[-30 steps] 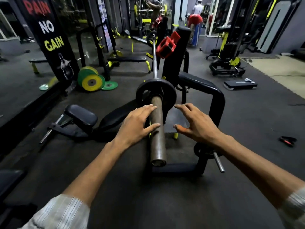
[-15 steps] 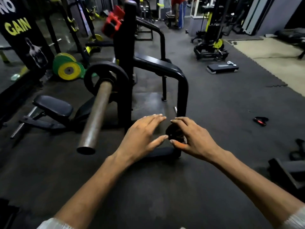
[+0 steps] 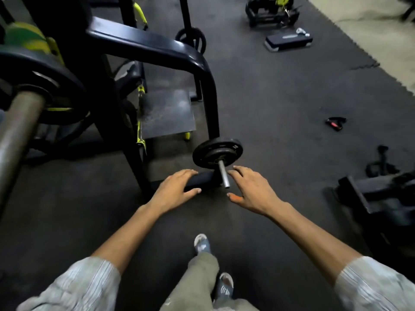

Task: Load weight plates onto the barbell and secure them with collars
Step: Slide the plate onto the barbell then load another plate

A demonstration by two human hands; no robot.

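Note:
The barbell sleeve (image 3: pixel 16 129) juts toward me at the far left, with one black plate (image 3: pixel 42 70) on it. Low on the rack's foot, a small black weight plate (image 3: pixel 217 151) sits on a short steel storage peg (image 3: pixel 224 173). My left hand (image 3: pixel 174 191) hovers open just left of the peg, over the rack's base bar. My right hand (image 3: pixel 252 189) hovers open just right of the peg, fingers spread. Neither hand touches the plate.
The black rack frame (image 3: pixel 157 50) arches over a steel footplate (image 3: pixel 166 113). Another plate (image 3: pixel 190 40) hangs farther back. A red and black collar (image 3: pixel 335 123) lies on the rubber floor at right. A dark bench base (image 3: pixel 377 198) stands at right. My feet (image 3: pixel 203 243) are below.
My view has dropped and swung right, from the barbell sleeve down to the rack's foot. Both hands left the sleeve and came down on either side of the storage peg.

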